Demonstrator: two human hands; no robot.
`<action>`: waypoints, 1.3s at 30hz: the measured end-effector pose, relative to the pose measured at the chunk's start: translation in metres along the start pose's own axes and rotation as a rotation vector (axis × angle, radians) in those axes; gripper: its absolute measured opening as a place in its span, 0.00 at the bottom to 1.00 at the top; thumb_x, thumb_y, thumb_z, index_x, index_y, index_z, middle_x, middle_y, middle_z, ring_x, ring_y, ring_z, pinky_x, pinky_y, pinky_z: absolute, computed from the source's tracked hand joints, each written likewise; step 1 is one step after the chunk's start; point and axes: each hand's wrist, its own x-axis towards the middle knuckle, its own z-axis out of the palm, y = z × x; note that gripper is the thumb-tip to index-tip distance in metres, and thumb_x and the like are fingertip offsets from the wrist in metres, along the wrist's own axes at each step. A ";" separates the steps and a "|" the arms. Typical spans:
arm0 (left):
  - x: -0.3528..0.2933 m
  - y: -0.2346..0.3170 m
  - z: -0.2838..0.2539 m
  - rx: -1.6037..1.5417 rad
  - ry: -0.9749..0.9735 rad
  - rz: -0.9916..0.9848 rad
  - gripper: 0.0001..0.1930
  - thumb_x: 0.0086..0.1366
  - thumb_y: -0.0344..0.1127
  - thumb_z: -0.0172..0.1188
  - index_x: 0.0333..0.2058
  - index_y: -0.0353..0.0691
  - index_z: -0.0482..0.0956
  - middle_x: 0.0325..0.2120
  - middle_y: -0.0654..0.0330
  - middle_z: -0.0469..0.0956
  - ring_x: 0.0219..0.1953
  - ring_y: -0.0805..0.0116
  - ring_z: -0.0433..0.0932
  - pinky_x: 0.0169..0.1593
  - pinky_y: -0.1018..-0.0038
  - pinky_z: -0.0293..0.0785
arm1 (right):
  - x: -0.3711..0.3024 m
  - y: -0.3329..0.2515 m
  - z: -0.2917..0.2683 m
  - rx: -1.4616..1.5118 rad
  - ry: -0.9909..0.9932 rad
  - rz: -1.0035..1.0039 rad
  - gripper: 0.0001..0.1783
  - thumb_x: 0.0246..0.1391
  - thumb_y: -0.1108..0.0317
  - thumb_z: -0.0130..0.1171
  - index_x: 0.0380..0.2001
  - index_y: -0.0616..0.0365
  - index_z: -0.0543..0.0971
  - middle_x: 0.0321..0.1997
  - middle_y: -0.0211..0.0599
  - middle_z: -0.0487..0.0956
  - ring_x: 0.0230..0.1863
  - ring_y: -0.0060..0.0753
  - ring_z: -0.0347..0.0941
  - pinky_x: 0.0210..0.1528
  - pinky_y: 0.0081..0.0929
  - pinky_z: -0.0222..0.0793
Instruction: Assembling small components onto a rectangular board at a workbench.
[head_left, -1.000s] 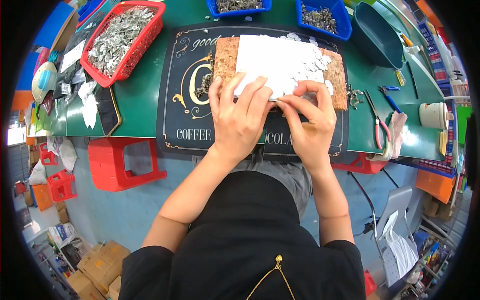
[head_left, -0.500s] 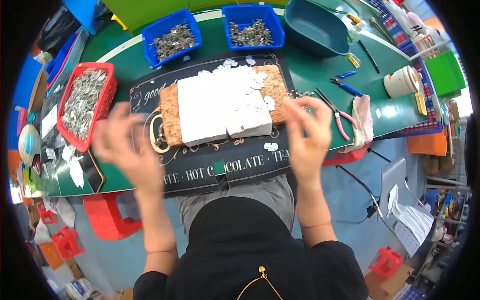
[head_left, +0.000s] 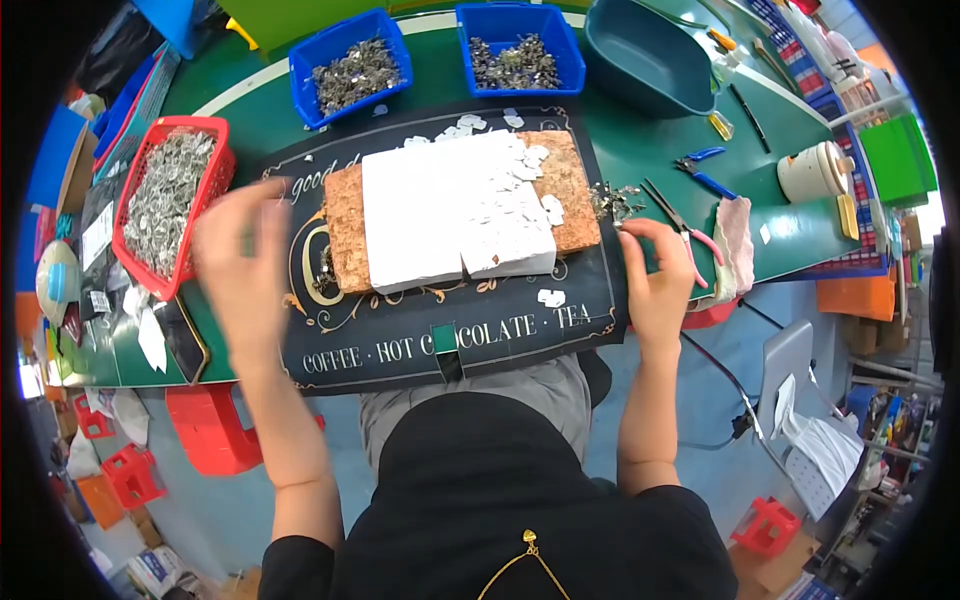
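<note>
My right hand (head_left: 660, 290) is at the mat's right edge, thumb and forefinger pinched beside a small pile of metal pieces (head_left: 615, 202). What lies between its fingertips is too small to make out. My left hand (head_left: 238, 270) is raised between the red basket (head_left: 227, 150) and the mat, smeared by motion, so its grip is unclear. Between my hands, a white block (head_left: 415, 215) lies over a brown cork-like board (head_left: 347, 230). Small white card-like pieces (head_left: 505, 190) are scattered on its right part and along its far edge.
The black printed mat (head_left: 400, 350) lies on a green table (head_left: 720, 130). Two blue bins (head_left: 305, 95) of metal pieces and a dark teal tub (head_left: 655, 60) stand behind. Pink-handled pliers (head_left: 690, 235), blue-handled cutters (head_left: 705, 180), a cloth (head_left: 733, 240) and a white canister (head_left: 810, 172) are at right.
My right hand has moved right, from the cork-like board's edge to the metal pile, and its fingers have come together. My left hand has shifted slightly left and stays blurred.
</note>
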 end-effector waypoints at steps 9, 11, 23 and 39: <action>-0.010 0.085 0.055 -0.194 -0.276 0.241 0.08 0.51 0.29 0.66 0.32 0.40 0.80 0.33 0.63 0.74 0.41 0.58 0.69 0.46 0.64 0.67 | -0.011 -0.036 -0.014 0.731 -0.138 0.321 0.10 0.54 0.83 0.58 0.41 0.72 0.76 0.38 0.38 0.79 0.39 0.21 0.75 0.40 0.15 0.71; -0.007 0.086 0.054 -0.218 -0.312 0.208 0.08 0.52 0.29 0.66 0.32 0.40 0.80 0.33 0.62 0.74 0.41 0.58 0.69 0.46 0.65 0.67 | -0.011 -0.042 -0.010 0.784 -0.159 0.323 0.11 0.54 0.83 0.58 0.41 0.72 0.76 0.39 0.39 0.79 0.38 0.20 0.75 0.40 0.14 0.70; 0.002 0.077 0.061 -0.109 -0.181 0.458 0.06 0.53 0.26 0.62 0.30 0.37 0.75 0.29 0.59 0.75 0.36 0.59 0.72 0.41 0.67 0.69 | -0.004 -0.075 0.017 0.862 -0.192 0.306 0.07 0.55 0.79 0.60 0.38 0.67 0.78 0.38 0.37 0.81 0.31 0.14 0.70 0.31 0.12 0.63; -0.028 0.064 0.031 -0.643 -0.252 -0.075 0.04 0.66 0.25 0.52 0.38 0.33 0.73 0.32 0.58 0.72 0.34 0.68 0.73 0.40 0.74 0.69 | -0.004 -0.111 0.040 0.916 -0.291 0.196 0.10 0.57 0.78 0.58 0.42 0.69 0.79 0.35 0.38 0.81 0.33 0.17 0.74 0.31 0.14 0.67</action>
